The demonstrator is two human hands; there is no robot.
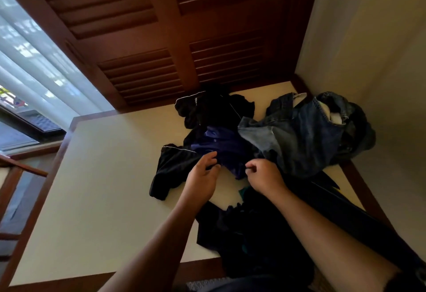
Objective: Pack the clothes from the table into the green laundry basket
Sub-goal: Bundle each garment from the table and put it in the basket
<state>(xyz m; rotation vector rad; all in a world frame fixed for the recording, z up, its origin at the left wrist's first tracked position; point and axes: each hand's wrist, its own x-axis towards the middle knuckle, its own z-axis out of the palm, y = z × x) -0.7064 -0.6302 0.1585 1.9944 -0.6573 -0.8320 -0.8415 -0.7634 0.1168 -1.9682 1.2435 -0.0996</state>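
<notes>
A heap of clothes lies on the cream table [103, 176]. In it are a purple shirt [226, 146], black shorts with white piping [170, 172], another black garment [207, 107] behind, and blue jeans [306, 139] at the right. Dark clothes [265, 227] spread toward the near edge under my arms. My left hand [202, 176] pinches the near edge of the purple shirt where it meets the black shorts. My right hand [265, 176] has its fingers curled at the shirt's lower edge; whether cloth is between them is unclear. No green basket is in view.
Dark wooden louvred doors [161, 38] stand behind the table. A cream wall [368, 49] closes the right side. A window with pale curtains [34, 66] is at the left, with a wooden rail [20, 167] below it. The table has a brown wooden rim.
</notes>
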